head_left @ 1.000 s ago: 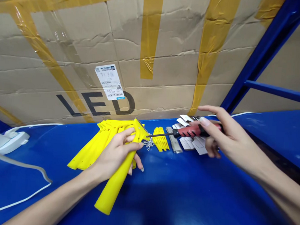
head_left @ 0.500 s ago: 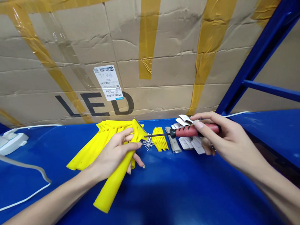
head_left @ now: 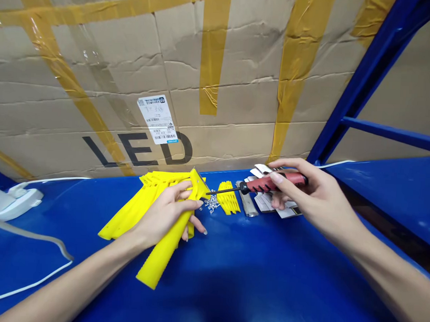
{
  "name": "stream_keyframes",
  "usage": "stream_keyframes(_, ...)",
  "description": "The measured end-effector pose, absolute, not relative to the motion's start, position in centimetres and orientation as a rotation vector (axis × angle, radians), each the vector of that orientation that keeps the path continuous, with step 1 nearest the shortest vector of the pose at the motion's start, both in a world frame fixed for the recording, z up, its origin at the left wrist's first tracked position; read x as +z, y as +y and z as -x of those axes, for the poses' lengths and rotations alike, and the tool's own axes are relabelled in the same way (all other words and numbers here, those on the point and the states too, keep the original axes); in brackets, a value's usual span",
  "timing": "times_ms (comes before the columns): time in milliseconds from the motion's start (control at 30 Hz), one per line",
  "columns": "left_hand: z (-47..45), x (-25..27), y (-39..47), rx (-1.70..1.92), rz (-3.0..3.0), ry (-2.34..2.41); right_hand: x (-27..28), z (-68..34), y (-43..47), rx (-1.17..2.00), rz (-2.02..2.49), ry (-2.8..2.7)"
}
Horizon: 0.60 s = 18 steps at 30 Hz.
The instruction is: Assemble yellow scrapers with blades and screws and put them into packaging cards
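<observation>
My left hand (head_left: 168, 209) is closed round a yellow plastic scraper (head_left: 157, 263), its handle slanting down toward me. A thin metal edge shows at the scraper's head. In my right hand (head_left: 323, 201) is a screwdriver (head_left: 258, 184) with a red and black handle, held level by the fingers. Its dark shaft points left, and the tip meets the scraper's head; whether it sits in a screw I cannot tell. Behind my left hand lie more yellow scraper handles (head_left: 127, 216). Small silver screws (head_left: 212, 204) lie just beyond the tip.
Small yellow plastic pieces (head_left: 229, 202), a grey flat strip-like stack (head_left: 248, 206) and white paper-like pieces (head_left: 265, 202) lie along the back of the blue table (head_left: 231, 285). A large taped cardboard box (head_left: 246, 96) stands behind. A white device with a cable (head_left: 24, 205) is at left; a blue frame (head_left: 349, 100) rises at right.
My right hand has turned slightly round the screwdriver, its lower fingers shifting along the handle. The scraper's lower end has risen a little. The view has shifted slightly.
</observation>
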<state>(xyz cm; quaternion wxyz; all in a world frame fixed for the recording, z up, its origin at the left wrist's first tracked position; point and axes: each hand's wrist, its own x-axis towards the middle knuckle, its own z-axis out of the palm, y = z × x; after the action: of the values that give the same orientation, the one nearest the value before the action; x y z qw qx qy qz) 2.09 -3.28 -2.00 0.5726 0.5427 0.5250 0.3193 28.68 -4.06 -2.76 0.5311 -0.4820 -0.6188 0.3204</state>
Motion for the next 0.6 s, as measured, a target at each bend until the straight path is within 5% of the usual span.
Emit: stream_keyframes(600, -1.93, -1.92, -4.09, 0.739, -1.312, 1.16, -3.1, -28.69, -4.5, 0.785, 1.033, -1.292)
